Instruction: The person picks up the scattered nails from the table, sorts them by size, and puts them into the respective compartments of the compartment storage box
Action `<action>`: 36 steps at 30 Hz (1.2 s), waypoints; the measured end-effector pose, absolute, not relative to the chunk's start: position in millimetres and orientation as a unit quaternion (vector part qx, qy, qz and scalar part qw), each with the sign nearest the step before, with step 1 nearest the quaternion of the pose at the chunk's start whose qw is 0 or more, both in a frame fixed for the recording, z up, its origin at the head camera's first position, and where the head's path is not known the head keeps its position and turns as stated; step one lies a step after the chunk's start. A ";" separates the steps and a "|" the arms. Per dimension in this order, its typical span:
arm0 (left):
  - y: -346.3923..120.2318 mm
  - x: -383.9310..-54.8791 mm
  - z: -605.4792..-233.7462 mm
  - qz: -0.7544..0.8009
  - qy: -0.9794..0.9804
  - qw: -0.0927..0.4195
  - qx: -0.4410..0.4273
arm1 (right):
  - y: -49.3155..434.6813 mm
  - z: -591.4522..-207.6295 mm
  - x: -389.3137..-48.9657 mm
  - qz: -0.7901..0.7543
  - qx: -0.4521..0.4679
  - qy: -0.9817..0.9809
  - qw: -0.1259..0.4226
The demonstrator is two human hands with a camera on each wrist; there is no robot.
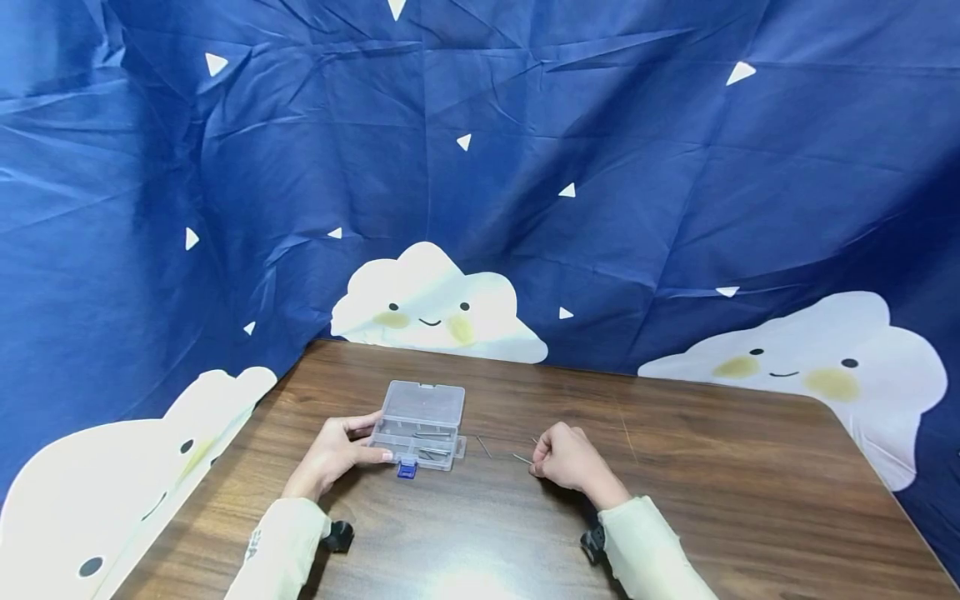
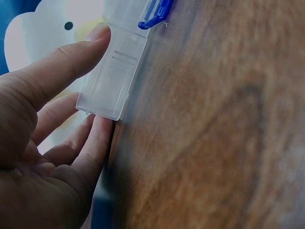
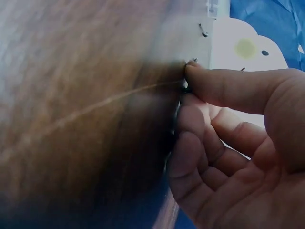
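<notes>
A clear plastic compartment box (image 1: pixel 415 442) lies on the table with its lid (image 1: pixel 424 403) raised and its blue latch (image 1: pixel 407 469) hanging at the front. Several thin metal nails (image 1: pixel 433 454) are in its compartments. My left hand (image 1: pixel 337 454) holds the box's left end, the thumb over the upper edge; in the left wrist view some fingers (image 2: pixel 97 143) reach under that end. Right of the box, my right hand (image 1: pixel 566 456) is low at the tabletop, thumb and forefinger pinching a thin nail (image 1: pixel 522 458). Its far end is hidden by the fingers.
Another nail (image 1: pixel 484 447) lies loose between the box and my right hand. A further nail tip (image 1: pixel 535 439) shows beside the right fingers. The brown wooden table (image 1: pixel 712 483) ends at a blue cloth (image 1: pixel 525 167) with white clouds behind.
</notes>
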State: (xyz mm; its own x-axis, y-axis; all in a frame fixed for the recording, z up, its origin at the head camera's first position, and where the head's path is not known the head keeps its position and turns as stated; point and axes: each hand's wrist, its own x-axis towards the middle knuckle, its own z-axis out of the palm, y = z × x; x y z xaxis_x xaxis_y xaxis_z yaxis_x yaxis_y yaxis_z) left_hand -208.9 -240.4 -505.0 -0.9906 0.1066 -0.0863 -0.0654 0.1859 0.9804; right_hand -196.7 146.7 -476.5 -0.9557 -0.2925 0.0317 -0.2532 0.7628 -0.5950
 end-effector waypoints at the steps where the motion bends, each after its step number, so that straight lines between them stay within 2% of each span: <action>1: -240.3 -208.9 -504.9 0.636 0.768 0.067 0.012 | 146.3 -476.8 -196.6 -0.307 -0.146 0.940 0.029; 8: -240.5 -209.0 -505.5 0.639 0.766 0.067 0.015 | 145.9 -479.5 -196.6 -0.264 -0.181 0.947 0.025; 14: -239.9 -209.5 -506.6 0.636 0.769 0.065 0.017 | 149.8 -473.6 -196.6 -0.272 -0.201 0.940 0.053; 20: -239.7 -208.9 -505.7 0.636 0.768 0.065 0.021 | 154.5 -472.8 -199.1 -0.383 -0.167 0.905 0.088; 24: -239.9 -209.5 -506.5 0.637 0.768 0.064 0.015 | 155.5 -475.4 -202.7 -0.462 -0.142 0.872 0.078; 36: -239.5 -209.5 -508.2 0.633 0.771 0.064 0.003 | 152.8 -474.6 -206.5 -0.528 -0.147 0.833 0.078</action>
